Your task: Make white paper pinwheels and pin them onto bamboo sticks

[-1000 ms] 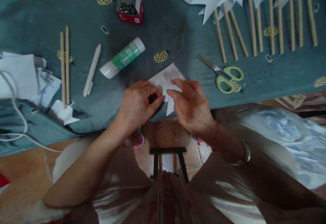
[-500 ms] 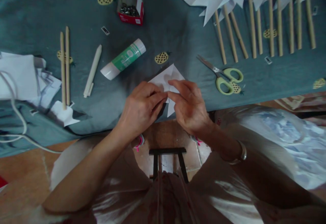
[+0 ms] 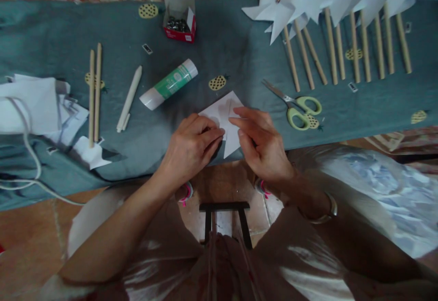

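Observation:
A white paper (image 3: 224,113) with pointed, cut corners lies near the table's front edge, between my hands. My left hand (image 3: 193,143) pinches its left part between thumb and fingers. Over the paper's right side is my right hand (image 3: 263,141), its fingers apart and the fingertips at the sheet, gripping nothing that I can see. A glue stick (image 3: 169,84) with a green label lies behind my left hand. Scissors (image 3: 294,105) with green handles rest to the right, behind my right hand.
A red and white box (image 3: 179,29) of small metal pieces stands at the back. Several paper pinwheels (image 3: 278,2) on sticks lie back right. Leftward are a white pen (image 3: 129,99), two wooden sticks (image 3: 98,91), stacked papers (image 3: 32,104) and a white cable (image 3: 37,159).
My right hand has moved slightly right, off my left fingertips, and its fingers have spread. My left hand still pinches the paper. The whole view has shifted a little.

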